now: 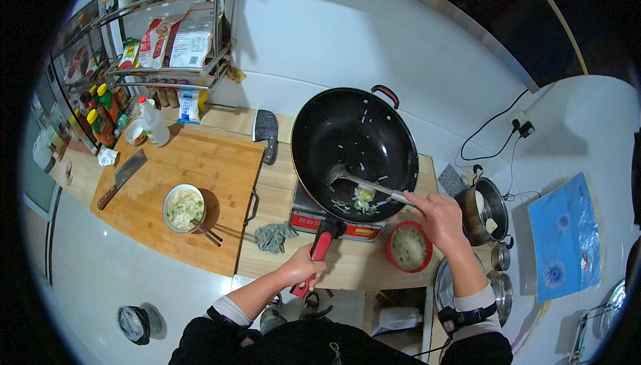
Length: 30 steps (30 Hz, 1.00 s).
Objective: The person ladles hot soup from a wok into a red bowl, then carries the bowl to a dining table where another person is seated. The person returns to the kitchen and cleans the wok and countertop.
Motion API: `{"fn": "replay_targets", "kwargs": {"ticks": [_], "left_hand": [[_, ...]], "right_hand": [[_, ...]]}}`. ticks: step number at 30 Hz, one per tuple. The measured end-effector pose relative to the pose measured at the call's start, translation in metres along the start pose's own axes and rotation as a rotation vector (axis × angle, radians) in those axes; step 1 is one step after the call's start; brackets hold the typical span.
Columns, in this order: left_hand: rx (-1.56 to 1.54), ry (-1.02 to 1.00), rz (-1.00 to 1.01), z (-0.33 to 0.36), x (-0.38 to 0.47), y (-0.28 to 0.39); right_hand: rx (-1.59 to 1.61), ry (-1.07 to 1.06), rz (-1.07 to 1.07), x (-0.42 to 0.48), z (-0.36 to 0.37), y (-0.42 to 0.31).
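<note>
My left hand [302, 268] grips the red and black handle of a black wok [320, 130], which sits tilted on a gas or electric cooker [300, 221]; which kind I cannot tell. My right hand [440, 217] holds the metal handle of a spatula [368, 183], its head against the wok's inner wall. Chopped green and white pieces [364, 200], perhaps scallion, lie low in the wok near the spatula, with small white bits scattered higher up. Just below the wok's right side stands a red-rimmed bowl [409, 246] with pale, cloudy contents.
Left, a wooden cutting board [220, 157] bears a cleaver [122, 179], a plastic bottle [154, 124] and a food bowl [184, 208] with chopsticks. A cloth [274, 237] and second cleaver [265, 136] lie near the wok. A pot [485, 212] stands right; a metal rack [165, 75] is upper left.
</note>
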<state>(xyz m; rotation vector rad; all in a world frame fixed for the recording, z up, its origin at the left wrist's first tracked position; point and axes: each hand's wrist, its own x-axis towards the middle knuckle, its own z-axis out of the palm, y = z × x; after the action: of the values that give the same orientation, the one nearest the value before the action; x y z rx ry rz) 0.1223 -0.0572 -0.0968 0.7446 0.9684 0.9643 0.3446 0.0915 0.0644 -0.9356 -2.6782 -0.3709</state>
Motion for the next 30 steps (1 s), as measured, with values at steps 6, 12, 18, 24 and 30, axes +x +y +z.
{"fn": "replay_targets", "kwargs": {"ticks": [6,12,18,24,30], "left_hand": [[0.001,0.012,-0.017,-0.001,0.001,-0.002],[-0.017,0.018,-0.005,0.001,0.000,0.001],[-0.002,0.012,-0.006,0.001,-0.001,0.003],[-0.004,0.016,0.005,0.002,-0.002,0.004],[0.011,0.026,-0.014,0.002,-0.003,0.005]], "right_hand": [[-0.060,-0.054,-0.041,-0.011,-0.027,0.012],[-0.108,-0.029,-0.021,-0.025,-0.038,0.016],[-0.046,-0.043,-0.032,-0.028,-0.024,0.007],[-0.182,-0.067,-0.008,-0.038,-0.046,0.024],[-0.119,-0.150,0.134,-0.045,-0.078,0.025]]}}
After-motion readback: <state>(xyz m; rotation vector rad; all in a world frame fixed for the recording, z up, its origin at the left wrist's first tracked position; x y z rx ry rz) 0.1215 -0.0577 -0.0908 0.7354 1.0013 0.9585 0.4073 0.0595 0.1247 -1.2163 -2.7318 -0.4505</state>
